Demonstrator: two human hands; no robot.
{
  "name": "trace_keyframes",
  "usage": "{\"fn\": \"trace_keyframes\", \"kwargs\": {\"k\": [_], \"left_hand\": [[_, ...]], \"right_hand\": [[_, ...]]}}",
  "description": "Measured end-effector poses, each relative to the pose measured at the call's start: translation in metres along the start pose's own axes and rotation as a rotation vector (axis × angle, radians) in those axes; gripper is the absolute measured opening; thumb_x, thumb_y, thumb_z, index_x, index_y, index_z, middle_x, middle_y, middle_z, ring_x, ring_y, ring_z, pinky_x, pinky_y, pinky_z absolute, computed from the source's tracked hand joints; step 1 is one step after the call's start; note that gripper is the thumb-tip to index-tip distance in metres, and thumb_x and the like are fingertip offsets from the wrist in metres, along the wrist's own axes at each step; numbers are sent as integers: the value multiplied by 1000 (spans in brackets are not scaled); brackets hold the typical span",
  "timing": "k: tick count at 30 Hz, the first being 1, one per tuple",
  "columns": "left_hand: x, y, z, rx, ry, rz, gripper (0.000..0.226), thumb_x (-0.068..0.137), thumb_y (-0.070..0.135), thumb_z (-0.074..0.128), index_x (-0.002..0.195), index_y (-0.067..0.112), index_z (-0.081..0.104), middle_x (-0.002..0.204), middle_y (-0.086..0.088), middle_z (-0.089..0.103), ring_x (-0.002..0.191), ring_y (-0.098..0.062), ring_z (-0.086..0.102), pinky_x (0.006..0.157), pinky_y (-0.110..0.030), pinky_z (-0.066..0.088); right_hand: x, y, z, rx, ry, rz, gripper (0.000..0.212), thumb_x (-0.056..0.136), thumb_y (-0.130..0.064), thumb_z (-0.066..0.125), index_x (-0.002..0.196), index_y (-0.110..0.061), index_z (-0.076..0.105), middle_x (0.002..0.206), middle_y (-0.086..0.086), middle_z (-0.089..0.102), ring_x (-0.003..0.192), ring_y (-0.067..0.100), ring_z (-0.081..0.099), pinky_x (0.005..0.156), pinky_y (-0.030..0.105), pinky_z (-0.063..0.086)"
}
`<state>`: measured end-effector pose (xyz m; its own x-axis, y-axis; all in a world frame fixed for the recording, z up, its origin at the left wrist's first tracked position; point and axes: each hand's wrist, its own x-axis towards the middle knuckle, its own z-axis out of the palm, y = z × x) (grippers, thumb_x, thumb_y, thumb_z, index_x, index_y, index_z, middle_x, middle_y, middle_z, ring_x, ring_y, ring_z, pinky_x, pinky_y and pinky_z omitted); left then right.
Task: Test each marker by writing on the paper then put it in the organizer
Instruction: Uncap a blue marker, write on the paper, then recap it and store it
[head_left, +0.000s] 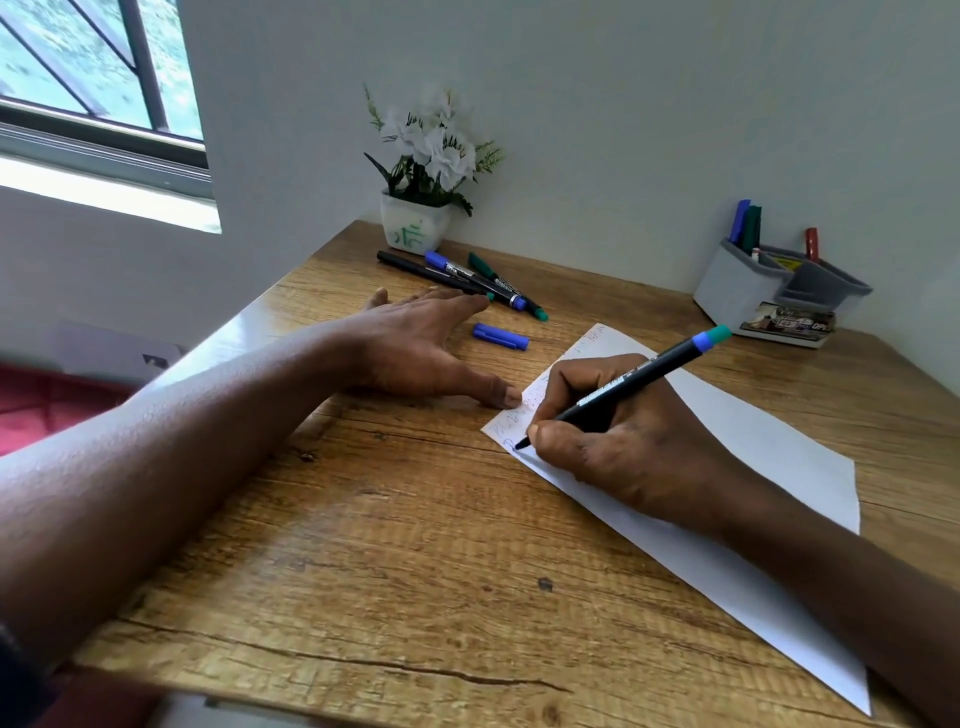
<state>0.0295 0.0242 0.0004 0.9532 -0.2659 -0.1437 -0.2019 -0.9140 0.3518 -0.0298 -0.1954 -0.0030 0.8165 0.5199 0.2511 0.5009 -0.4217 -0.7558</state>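
- The right hand (623, 441) is pinching the marker (623, 387) between thumb and curled fingers, and its dark tip is pressing down on the paper (727, 467).
- The marker is slanting up and away toward 2 o'clock, showing a blue band and a teal end at the back.
- The tip is sitting right at the paper's near-left corner, at about 9 o'clock on the sheet, where a fresh blue stroke is showing.
- Faint lines of writing are running up the sheet's left edge toward 12 o'clock.
- The paper is lying flat on the wooden table (389, 545), stretching diagonally from the centre toward 5 o'clock.
- The left hand (415, 348) is lying palm down on the table at 10 o'clock from the writing tip, fingers straight and close together, thumb spread wide and touching the paper's left edge.
- Its fingertips are reaching up to the loose markers (467, 278); I cannot tell whether they are touching.
- Those loose markers are lying crossed in a small heap at 12 o'clock on the table, black, blue-capped and green-capped.
- A blue cap (501, 336) is lying alone between the heap and the paper.
- The organizer (748, 296) is standing at 2 o'clock against the wall, already holding blue, green and red markers upright.
- A flower pot (415, 223) is sitting at 12 o'clock behind the heap.
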Motion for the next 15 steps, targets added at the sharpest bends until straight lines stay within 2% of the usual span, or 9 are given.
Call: {"fn": "trace_keyframes", "kwargs": {"k": [9, 13, 15], "left_hand": [[2, -2, 0, 15, 4, 8, 128, 53, 94, 50, 161, 39, 10, 170, 7, 7, 156, -18, 6, 123, -60, -1], [2, -2, 1, 6, -7, 3, 128, 52, 94, 49, 161, 40, 9, 170, 8, 5, 156, -17, 3, 123, -60, -2], [1, -2, 0, 7, -8, 3, 128, 51, 94, 49, 161, 40, 9, 170, 8, 4, 156, -17, 2, 123, -60, -3]], "right_hand": [[1, -2, 0, 20, 46, 33, 11, 72, -19, 70, 65, -12, 65, 63, 3, 64, 56, 5, 55, 52, 17, 42], [0, -1, 2, -35, 32, 16, 10, 73, -19, 72, 65, -19, 66, 68, 2, 68, 65, 17, 61, 55, 22, 46], [0, 0, 3, -28, 36, 12, 12, 76, -15, 75, 68, -20, 68, 69, 0, 68, 65, 11, 61, 56, 19, 46]]}}
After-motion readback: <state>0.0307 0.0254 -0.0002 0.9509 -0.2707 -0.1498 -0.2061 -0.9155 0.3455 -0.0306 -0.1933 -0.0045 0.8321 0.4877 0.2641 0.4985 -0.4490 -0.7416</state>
